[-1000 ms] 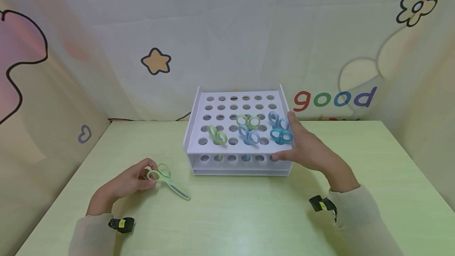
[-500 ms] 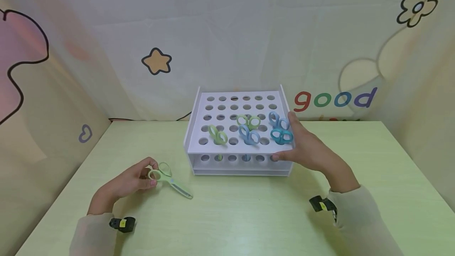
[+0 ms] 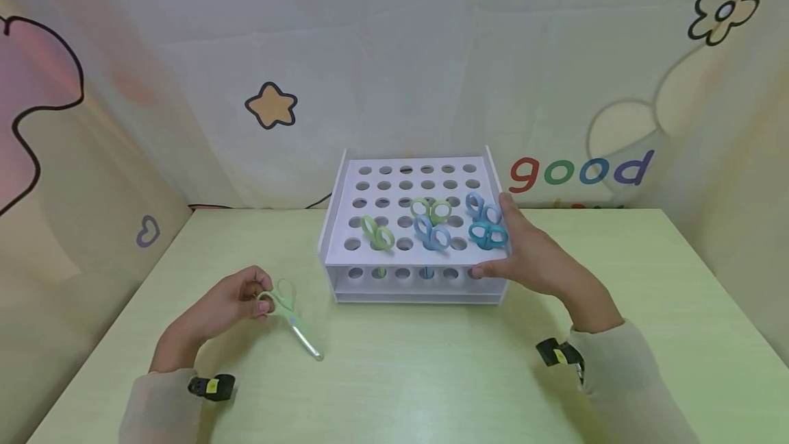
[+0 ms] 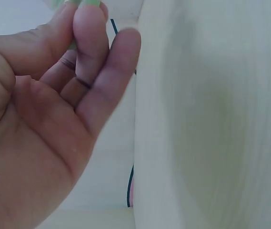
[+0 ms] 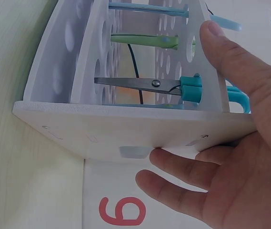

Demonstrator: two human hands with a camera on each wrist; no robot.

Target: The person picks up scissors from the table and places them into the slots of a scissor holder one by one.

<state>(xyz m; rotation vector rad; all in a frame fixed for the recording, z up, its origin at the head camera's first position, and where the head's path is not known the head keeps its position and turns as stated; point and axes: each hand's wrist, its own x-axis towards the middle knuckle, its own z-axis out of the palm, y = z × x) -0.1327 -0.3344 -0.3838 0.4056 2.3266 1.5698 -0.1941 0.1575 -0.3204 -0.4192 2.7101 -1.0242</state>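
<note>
In the head view my left hand (image 3: 231,300) pinches light green scissors (image 3: 282,304) by one finger loop, blades slanting down and right over the table. Only a bit of their green handle (image 4: 90,2) shows in the left wrist view. Around the right front corner of a white two-tier rack (image 3: 413,259) my right hand (image 3: 536,255) grips, its thumb on the front edge and fingers along the outer side panel. Scissors stand handle-up in the rack's holes: two green (image 3: 377,233), two light blue (image 3: 431,233) and one teal pair (image 5: 191,88) close to the right thumb.
The rack stands on a pale wooden table (image 3: 407,382) near its back edge, with more round holes in rows behind the scissors. A printed curtain (image 3: 394,74) hangs behind. A dark cord (image 3: 209,207) runs along the back edge.
The left hand has shifted slightly up, and the scissors it holds have turned so their blades point more steeply toward the table's front. The right hand and rack stay in place.
</note>
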